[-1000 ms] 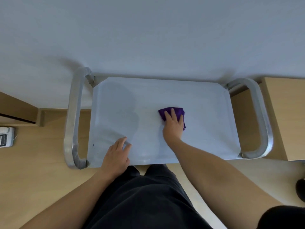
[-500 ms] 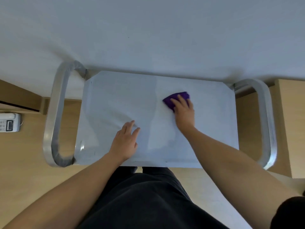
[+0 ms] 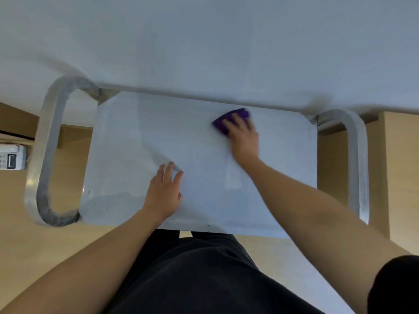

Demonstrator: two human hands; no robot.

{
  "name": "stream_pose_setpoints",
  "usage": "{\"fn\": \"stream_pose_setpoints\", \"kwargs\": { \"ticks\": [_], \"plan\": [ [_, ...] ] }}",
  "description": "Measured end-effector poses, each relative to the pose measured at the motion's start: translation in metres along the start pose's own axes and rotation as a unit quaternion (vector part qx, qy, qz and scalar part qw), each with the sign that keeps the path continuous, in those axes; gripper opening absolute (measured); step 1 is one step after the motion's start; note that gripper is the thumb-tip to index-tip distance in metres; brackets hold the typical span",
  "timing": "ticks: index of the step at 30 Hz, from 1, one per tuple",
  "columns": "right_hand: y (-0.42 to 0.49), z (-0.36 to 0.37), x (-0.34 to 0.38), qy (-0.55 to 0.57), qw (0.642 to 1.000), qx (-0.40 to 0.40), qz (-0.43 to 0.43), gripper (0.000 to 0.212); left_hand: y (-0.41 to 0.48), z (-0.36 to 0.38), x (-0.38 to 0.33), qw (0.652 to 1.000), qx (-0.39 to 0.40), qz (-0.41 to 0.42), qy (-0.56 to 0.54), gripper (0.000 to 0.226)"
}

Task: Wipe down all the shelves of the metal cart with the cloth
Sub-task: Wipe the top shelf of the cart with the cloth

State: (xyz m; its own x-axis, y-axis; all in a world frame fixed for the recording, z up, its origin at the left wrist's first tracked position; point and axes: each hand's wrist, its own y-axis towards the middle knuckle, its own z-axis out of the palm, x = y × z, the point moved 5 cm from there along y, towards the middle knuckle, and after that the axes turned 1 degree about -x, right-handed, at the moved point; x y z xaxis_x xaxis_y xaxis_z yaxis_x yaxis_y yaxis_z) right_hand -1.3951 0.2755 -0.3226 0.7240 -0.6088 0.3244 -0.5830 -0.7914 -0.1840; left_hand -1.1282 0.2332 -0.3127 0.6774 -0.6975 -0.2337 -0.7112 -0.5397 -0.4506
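The person stands at the near long side of the metal cart (image 3: 127, 141), which sits against a white wall (image 3: 204, 41).

- Cloth (image 3: 223, 123): purple, lying on the top shelf close to the far edge, right of centre.
- Right hand (image 3: 243, 139): laid over the cloth with fingers extended, pressing it to the shelf. The hand is slightly blurred.
- Left hand (image 3: 164, 193): flat on the bare shelf near the front edge, fingers straight and relaxed, holding nothing.
- Handles: one looped handle (image 3: 51, 141) at each end of the cart.
- A desk phone (image 3: 11, 157) sits at the left.
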Motion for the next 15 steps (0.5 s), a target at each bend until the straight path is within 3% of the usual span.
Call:
{"fn": "stream_pose_setpoints", "kwargs": {
  "ticks": [3, 5, 7, 9, 12, 15],
  "plan": [
    [-0.005, -0.016, -0.046, 0.083, 0.963, -0.079, 0.245, 0.046, -0.001, 0.001, -0.006, 1.000, 0.003, -0.018, 0.000, 0.056],
    [-0.015, -0.005, -0.026, 0.084, 0.943, -0.081, 0.311, 0.050, -0.003, 0.003, -0.008, 1.000, 0.011, -0.026, 0.005, 0.058],
    [-0.023, 0.017, 0.015, 0.078, 0.963, -0.049, 0.253, 0.055, -0.004, 0.004, -0.008, 0.999, 0.018, -0.033, 0.013, 0.060],
    [-0.031, 0.039, 0.058, 0.045, 0.996, 0.007, 0.079, 0.057, -0.004, 0.004, -0.008, 0.999, 0.023, -0.041, 0.011, 0.061],
    [-0.032, 0.044, 0.075, 0.015, 0.987, 0.064, -0.145, 0.054, -0.003, 0.004, -0.009, 0.998, 0.027, -0.050, 0.016, 0.059],
    [-0.014, 0.027, 0.038, -0.004, 0.983, 0.051, -0.174, 0.048, -0.001, 0.007, -0.013, 0.998, 0.029, -0.060, 0.020, 0.058]
  ]
}}
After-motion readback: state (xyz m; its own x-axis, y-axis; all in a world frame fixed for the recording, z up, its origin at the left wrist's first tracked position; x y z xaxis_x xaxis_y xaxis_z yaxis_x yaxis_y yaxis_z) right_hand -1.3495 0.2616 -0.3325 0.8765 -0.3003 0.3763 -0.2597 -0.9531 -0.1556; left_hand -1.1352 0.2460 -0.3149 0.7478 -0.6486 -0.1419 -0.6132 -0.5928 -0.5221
